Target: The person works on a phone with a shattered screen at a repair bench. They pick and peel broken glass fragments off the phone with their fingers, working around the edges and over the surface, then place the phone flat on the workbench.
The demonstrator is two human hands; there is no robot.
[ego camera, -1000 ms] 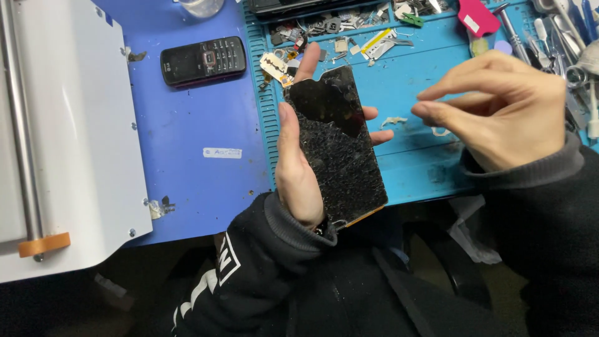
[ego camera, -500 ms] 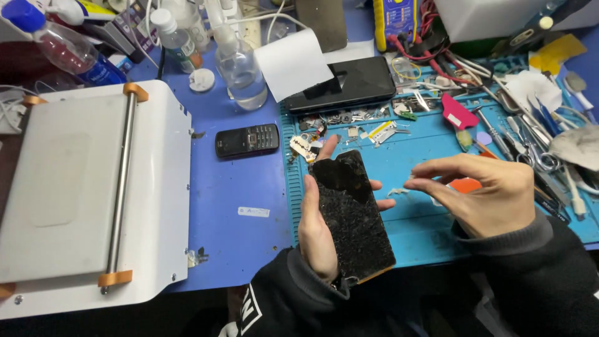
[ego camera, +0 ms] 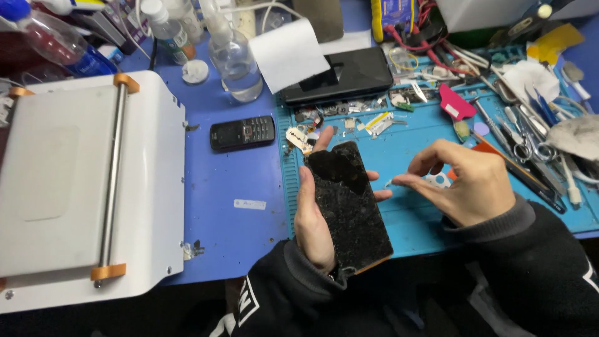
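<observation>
Centre of frame: left hand [ego camera: 312, 218] is gripping a black phone panel [ego camera: 349, 206], thumb running along its left edge, fingertips wrapping the right edge, palm behind it. Panel is hanging over the near edge of the blue mat [ego camera: 412, 218]. Right hand [ego camera: 465, 181], right of centre, is hovering just beside it, fingers loosely curled, thumb and forefinger apart, gripping nothing. Small keypad phone [ego camera: 242, 132] is lying upper left of the panel

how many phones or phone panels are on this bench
3: a cracked black phone panel in the left hand, a small black keypad phone on the blue table, a black smartphone under white paper. Clutter may hide more.
</observation>
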